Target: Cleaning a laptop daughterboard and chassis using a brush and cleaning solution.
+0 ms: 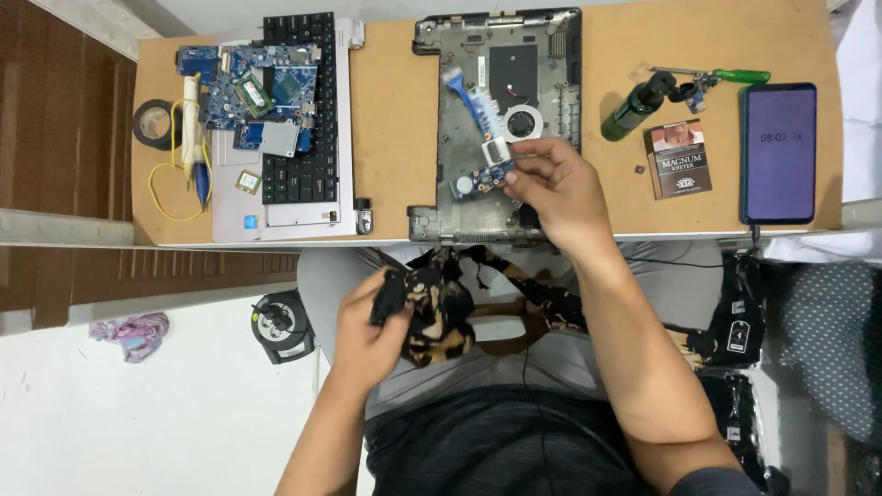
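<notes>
My right hand (554, 188) reaches over the near end of an opened grey laptop bottom case (459, 110) on a brown table (395, 119). Its fingertips pinch a small blue circuit board (481, 178) joined to a flat blue-white ribbon cable (470, 106). A round fan (525, 122) sits in the case just beyond. My left hand (367, 335) is down at my lap, closed on a black and tan patterned cloth (436, 308).
At the left lie a laptop keyboard deck (299, 174) with a blue motherboard (257, 92) on it, a soldering iron with yellow cord (191, 129) and a tape roll (152, 122). At the right are a dark bottle (636, 106), green-handled screwdriver (726, 75), small box (678, 158) and phone (778, 152).
</notes>
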